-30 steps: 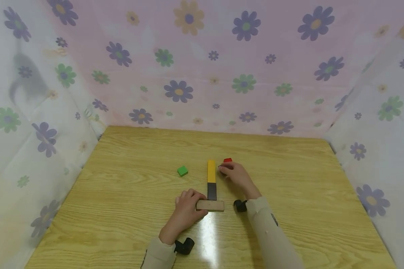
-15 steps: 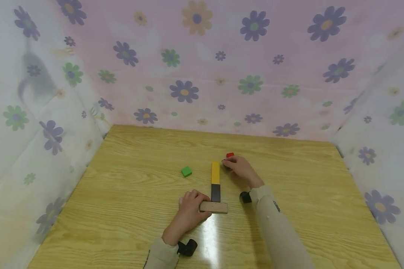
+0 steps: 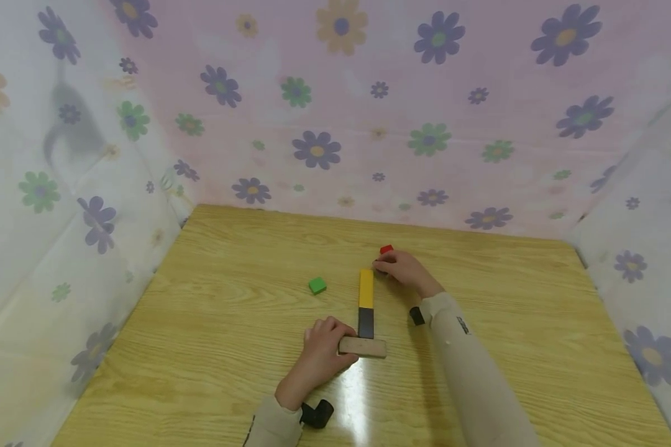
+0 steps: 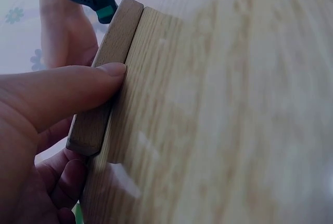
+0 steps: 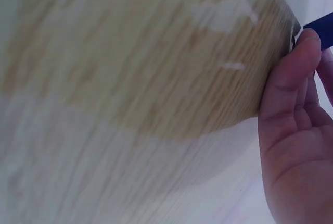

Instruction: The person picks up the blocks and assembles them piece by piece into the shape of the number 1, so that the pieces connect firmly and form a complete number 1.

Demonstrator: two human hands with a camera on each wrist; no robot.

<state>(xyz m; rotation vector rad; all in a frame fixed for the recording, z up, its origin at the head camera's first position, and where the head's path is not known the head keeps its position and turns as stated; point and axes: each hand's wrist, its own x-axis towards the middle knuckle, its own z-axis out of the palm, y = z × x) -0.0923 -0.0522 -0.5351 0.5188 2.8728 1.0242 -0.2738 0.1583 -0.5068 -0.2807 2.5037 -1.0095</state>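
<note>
Green block [image 3: 317, 285]: flat on the desk [image 3: 246, 267], leftmost piece, well apart from the others.
Left hand [image 3: 325, 351]: grip clamped on the left end of the wooden block [image 3: 365, 347].
Wooden block: long axis left to right, right end uncovered.
Black block [image 3: 366, 323]: appears to touch the wooden block's far side; long axis near to far.
Yellow block [image 3: 366, 288]: continues the same line on the far side.
Blue block [image 5: 323, 30]: just right of the yellow block's far end, a slight gap between; long axis cannot be told, mostly covered.
Red block [image 3: 387, 249]: just beyond the right hand [image 3: 404, 270].
Right hand: grip pinched on the blue block; the nearer hand to that far end.
Surface: wood grain, glare nearside.
Room: floral cloth [image 3: 346, 112] left, far and right.
</note>
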